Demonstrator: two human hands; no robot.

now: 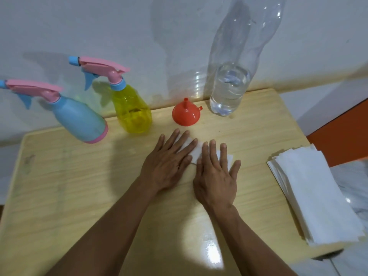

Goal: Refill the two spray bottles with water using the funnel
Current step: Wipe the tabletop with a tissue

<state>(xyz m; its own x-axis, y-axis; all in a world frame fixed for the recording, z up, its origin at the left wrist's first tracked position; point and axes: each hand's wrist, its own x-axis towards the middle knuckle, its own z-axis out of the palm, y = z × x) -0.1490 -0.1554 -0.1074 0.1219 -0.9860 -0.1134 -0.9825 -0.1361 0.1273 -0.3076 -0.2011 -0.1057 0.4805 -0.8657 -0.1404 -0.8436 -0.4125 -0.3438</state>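
A blue spray bottle point(79, 118) and a yellow spray bottle point(132, 110) stand at the table's back left, both with pink trigger heads on. An orange funnel point(186, 115) sits upside down, spout up, behind my hands. To its right stands a tall clear water bottle point(229, 90), about a quarter full. My left hand point(169, 162) and my right hand point(216, 174) lie flat, fingers straight, pressing a folded white tissue point(196, 151) onto the table's middle.
The wooden table point(59, 196) backs onto a white wall. A stack of white tissues point(310, 194) lies near the right edge. A wet, shiny patch point(213, 253) shows on the wood near the front. An orange surface point(342, 140) is beyond the right edge.
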